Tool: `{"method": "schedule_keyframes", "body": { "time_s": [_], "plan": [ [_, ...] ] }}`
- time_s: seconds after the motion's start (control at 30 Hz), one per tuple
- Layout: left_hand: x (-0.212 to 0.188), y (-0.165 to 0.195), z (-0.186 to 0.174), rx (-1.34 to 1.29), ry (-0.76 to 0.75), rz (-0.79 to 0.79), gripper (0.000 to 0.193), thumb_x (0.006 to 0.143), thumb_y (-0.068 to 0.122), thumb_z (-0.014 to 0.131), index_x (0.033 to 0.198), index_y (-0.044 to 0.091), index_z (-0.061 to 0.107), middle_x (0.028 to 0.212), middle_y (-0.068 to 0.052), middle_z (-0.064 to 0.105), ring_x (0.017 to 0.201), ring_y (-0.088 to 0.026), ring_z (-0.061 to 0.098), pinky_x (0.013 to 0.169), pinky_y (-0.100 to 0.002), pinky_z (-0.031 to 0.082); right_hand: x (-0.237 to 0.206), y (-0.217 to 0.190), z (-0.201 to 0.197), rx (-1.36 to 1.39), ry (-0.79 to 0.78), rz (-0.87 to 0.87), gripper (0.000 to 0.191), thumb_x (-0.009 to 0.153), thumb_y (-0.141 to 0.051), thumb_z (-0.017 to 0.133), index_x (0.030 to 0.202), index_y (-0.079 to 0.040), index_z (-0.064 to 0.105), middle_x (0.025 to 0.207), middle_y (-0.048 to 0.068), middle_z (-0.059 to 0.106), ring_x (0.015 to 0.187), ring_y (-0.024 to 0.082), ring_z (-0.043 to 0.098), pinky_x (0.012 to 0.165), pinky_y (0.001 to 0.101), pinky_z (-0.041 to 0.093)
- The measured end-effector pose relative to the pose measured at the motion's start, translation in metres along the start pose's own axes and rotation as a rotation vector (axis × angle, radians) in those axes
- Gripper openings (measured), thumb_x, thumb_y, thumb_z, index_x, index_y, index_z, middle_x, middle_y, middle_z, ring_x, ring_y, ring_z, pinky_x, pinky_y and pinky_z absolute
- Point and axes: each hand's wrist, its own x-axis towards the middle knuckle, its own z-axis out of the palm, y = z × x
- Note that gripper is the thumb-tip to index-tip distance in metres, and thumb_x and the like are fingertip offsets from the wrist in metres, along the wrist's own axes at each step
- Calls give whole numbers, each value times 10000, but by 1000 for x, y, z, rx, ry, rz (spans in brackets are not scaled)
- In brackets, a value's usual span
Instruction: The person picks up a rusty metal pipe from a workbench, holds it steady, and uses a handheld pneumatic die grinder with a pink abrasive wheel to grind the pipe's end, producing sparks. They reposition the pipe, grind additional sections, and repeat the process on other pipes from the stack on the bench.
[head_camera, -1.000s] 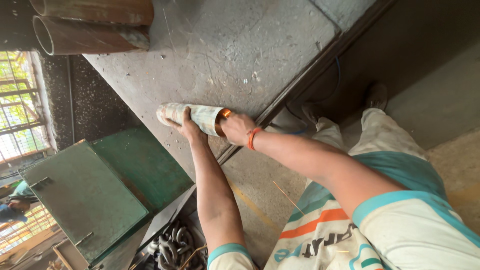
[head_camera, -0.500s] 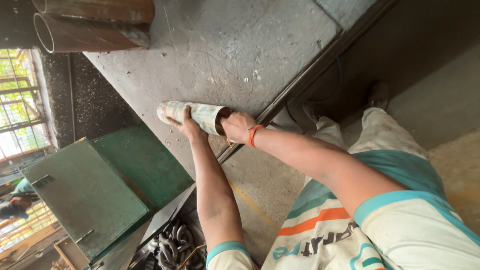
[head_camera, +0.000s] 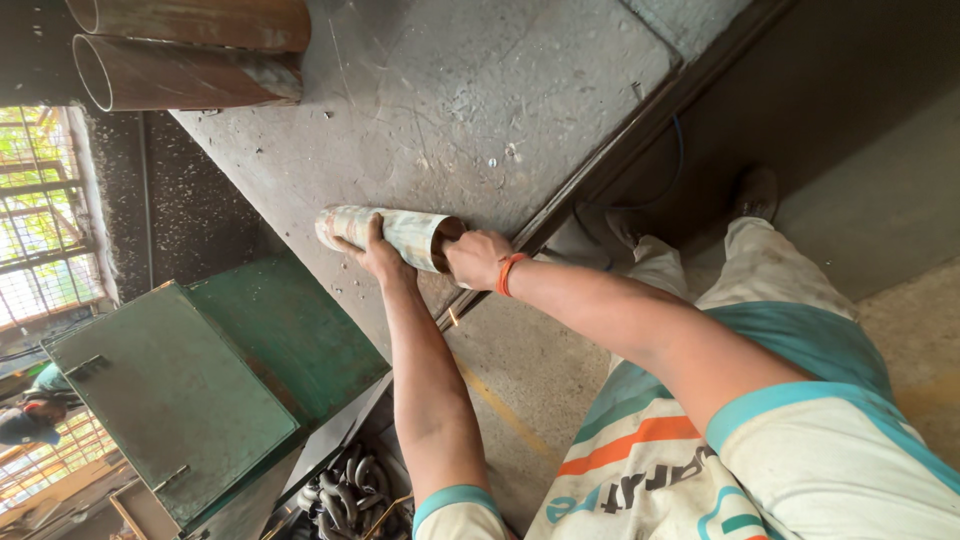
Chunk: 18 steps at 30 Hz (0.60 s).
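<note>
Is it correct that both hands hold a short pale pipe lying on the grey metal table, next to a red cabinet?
Not quite: the cabinet is green, not red, as the head view shows. The rest stands: the left hand and the right hand hold the short pale pipe, which lies on the grey metal table.

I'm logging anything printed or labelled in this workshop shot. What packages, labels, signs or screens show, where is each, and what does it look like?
No packages, signs or screens.
Printed wrap on tube: lying on the grey workbench between the left hand and right hand; cylindrical, pale with green and tan mottling.
Shirt print: on the person's chest, lower right; dark lettering over orange and teal stripes on white.
</note>
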Motion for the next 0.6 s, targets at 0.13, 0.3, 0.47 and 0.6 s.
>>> {"method": "schedule_keyframes", "body": {
  "time_s": [0.13,0.3,0.47,0.6],
  "plan": [
    [1,0,0,-15,-1,-16,1083,808,45,731,1635,308,85,1535,-176,441,1197,-326,589,952,-481,556,1,3,8,-55,70,-29,224,850,-122,590,1000,-37,732,963,272,726,852,391,746,723,486,599],
    [4,-3,-3,7,-16,-2,1071,825,48,738,1644,293,92,1539,-171,446,1220,-323,579,985,-478,540,9,0,23,-36,56,2,208,845,-100,584,932,-37,762,968,263,730,863,376,751,742,475,604],
    [5,-5,-6,-26,-8,-10,1072,816,48,725,1637,302,84,1528,-162,436,1213,-327,571,980,-484,536,20,-3,24,34,36,1,207,829,-111,586,867,-46,779,932,217,750,890,385,740,768,505,589],
    [5,-5,-5,-30,-20,7,1070,816,43,722,1641,287,87,1531,-179,437,1213,-331,568,981,-484,535,17,-5,21,15,18,-2,211,826,-93,580,880,-47,779,940,221,751,891,383,743,777,502,588]
  ]
}}
